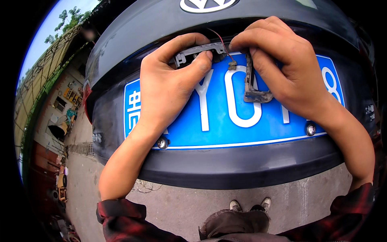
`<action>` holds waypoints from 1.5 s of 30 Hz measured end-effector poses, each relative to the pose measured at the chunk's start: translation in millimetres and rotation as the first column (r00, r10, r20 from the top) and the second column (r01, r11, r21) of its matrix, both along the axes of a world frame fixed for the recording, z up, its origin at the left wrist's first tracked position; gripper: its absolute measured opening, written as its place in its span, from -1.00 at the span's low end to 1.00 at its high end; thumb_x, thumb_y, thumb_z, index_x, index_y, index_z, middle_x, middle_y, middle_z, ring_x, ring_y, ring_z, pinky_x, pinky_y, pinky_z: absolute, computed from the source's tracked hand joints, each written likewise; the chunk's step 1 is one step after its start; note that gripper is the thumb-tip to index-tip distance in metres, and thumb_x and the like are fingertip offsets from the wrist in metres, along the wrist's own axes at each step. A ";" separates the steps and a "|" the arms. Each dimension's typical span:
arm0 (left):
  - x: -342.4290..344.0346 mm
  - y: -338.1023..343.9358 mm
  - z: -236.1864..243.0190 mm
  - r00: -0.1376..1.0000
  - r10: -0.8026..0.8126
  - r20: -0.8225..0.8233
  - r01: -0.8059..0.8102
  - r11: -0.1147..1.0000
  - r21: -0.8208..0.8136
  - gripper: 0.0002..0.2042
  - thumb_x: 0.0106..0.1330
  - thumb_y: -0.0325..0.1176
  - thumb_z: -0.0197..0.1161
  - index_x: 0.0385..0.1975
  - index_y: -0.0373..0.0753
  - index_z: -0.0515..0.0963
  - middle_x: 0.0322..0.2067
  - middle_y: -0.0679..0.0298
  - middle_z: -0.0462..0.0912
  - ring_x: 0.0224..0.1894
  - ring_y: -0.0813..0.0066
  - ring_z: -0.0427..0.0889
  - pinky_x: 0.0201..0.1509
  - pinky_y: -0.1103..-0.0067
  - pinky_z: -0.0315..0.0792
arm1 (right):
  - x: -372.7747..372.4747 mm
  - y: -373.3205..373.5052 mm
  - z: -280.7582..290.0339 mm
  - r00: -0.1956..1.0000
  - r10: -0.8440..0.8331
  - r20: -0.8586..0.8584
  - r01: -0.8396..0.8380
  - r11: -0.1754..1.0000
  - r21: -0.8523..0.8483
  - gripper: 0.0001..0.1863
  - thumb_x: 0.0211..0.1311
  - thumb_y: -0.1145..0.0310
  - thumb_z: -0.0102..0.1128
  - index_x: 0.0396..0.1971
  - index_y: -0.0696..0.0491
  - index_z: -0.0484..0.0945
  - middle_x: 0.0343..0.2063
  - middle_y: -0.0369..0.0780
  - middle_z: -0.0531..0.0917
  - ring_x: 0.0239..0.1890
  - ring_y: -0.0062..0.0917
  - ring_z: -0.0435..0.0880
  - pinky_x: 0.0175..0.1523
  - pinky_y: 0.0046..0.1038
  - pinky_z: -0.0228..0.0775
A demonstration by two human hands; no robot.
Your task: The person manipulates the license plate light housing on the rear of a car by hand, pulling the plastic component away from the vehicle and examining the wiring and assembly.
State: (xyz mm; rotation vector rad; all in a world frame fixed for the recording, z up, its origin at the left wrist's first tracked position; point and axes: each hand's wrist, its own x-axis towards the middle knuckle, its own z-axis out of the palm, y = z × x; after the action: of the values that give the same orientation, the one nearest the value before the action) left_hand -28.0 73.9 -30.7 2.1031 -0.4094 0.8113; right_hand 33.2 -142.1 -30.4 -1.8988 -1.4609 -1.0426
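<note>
In front of a dark car's tailgate, my left hand (pixel 167 78) pinches a grey plastic housing (pixel 218 48) between thumb and forefinger. A small coil spring shows inside the housing, by the thumb. My right hand (pixel 288 62) grips a dirty black rectangular frame (pixel 258 96), which hangs down in front of the blue licence plate (pixel 217 109). Its upper part is hidden by the fingers. Between the hands, a thin red-brown wire (pixel 221 39) comes down from under the trim ledge. The small connector (pixel 232 64) at its end dangles free, touching neither hand.
Two screw heads, a left one (pixel 162 142) and a right one (pixel 310 129), sit along the plate's lower edge. Below is the dark bumper (pixel 242 165), over a concrete floor (pixel 298 201). Clutter and a drain grate (pixel 82 149) are at the left.
</note>
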 end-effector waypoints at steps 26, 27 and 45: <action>-0.6 1.0 0.0 0.998 0.054 0.033 -0.056 0.997 0.062 -0.70 0.28 -0.29 0.37 -0.08 -0.33 0.66 -0.25 0.17 0.73 -0.29 0.53 0.71 -0.19 0.66 0.60 | 11.2 1.1 -6.5 0.997 0.049 0.062 -0.052 0.997 0.055 -0.79 0.33 0.53 0.05 -0.17 0.17 0.65 -0.25 -0.12 0.68 -0.18 -0.40 0.67 -0.07 -0.47 0.53; -0.3 0.7 0.0 0.998 0.051 0.032 -0.053 0.997 0.057 -0.70 0.28 -0.29 0.37 -0.07 -0.33 0.66 -0.25 0.17 0.73 -0.29 0.52 0.71 -0.19 0.66 0.60 | 11.3 0.7 -6.3 0.997 0.047 0.066 -0.051 0.997 0.055 -0.79 0.33 0.53 0.05 -0.17 0.17 0.65 -0.25 -0.12 0.68 -0.19 -0.40 0.67 -0.07 -0.47 0.53; 3.6 1.9 -3.7 0.998 0.037 0.058 -0.039 0.999 0.029 -0.67 0.29 -0.24 0.41 -0.02 -0.26 0.66 -0.44 0.41 0.66 -0.61 0.83 0.39 -0.59 0.82 0.18 | 9.7 0.5 -5.3 0.997 0.034 0.063 -0.037 0.998 0.052 -0.80 0.31 0.54 0.05 -0.18 0.17 0.65 -0.26 -0.12 0.67 -0.18 -0.38 0.66 -0.07 -0.45 0.51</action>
State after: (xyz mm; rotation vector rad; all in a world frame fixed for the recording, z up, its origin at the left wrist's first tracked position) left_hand -24.4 75.8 -34.3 2.1251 -0.4156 0.8948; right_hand 42.9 -141.7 -35.7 -1.8120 -1.4812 -1.1220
